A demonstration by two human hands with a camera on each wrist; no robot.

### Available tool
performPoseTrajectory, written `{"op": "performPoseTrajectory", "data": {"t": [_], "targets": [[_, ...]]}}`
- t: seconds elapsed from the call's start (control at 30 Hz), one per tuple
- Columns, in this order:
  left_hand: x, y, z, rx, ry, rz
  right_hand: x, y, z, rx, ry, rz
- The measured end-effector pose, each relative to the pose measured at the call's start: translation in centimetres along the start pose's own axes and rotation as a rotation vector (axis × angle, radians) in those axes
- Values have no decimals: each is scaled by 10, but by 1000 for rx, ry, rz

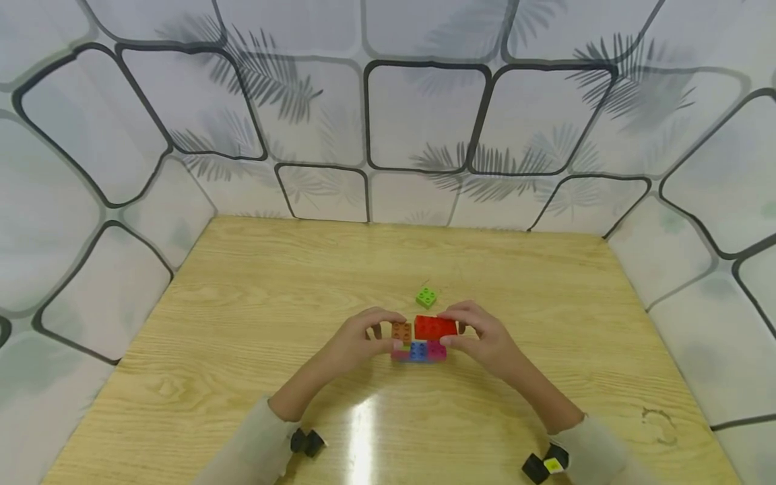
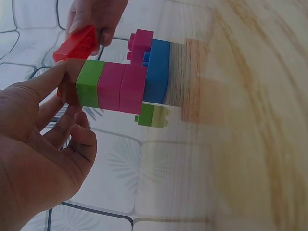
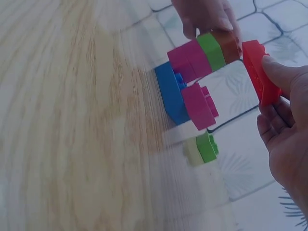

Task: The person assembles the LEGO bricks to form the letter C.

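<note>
My left hand [image 1: 356,342] pinches the brown brick [image 2: 72,81] on top of a tall stack. Under it come a green brick [image 2: 90,84] and two pink bricks [image 2: 121,87], on one end of a long blue brick [image 2: 158,72] resting on the table. A single pink brick [image 3: 199,107] stands on the blue brick's other end, with blue studs between. My right hand [image 1: 488,342] holds a long red brick [image 1: 435,328] between thumb and fingers, beside the top of the stack. In the right wrist view the red brick is tilted, close to the brown one.
A loose green brick [image 1: 426,298] lies on the wooden table [image 1: 291,269] behind the stack. Patterned white cloth walls [image 1: 427,114] enclose the table at the back and both sides. Small black devices [image 1: 307,442] sit at both wrists.
</note>
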State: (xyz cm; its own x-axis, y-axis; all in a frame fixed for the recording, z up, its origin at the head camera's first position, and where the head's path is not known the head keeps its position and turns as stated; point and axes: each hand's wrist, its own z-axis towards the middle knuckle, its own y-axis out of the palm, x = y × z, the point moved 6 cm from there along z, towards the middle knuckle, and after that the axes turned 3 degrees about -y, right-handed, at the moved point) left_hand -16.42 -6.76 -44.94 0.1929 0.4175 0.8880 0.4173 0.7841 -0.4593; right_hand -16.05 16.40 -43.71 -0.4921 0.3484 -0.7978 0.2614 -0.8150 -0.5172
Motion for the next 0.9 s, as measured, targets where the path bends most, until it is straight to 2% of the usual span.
{"op": "performPoseTrajectory", "data": {"t": [0.17, 0.37, 0.57, 0.9], "targets": [[-1, 0, -1, -2, -2, -6, -6, 7, 1, 10, -2, 24], [-1, 0, -2, 0, -4, -22, -11, 8, 3, 35, -53, 29], [-1, 0, -2, 0, -3, -35, -15, 11, 5, 24, -79, -6], [0, 0, -2, 2, 1, -33, -24, 12, 9, 27, -165, -44]]}}
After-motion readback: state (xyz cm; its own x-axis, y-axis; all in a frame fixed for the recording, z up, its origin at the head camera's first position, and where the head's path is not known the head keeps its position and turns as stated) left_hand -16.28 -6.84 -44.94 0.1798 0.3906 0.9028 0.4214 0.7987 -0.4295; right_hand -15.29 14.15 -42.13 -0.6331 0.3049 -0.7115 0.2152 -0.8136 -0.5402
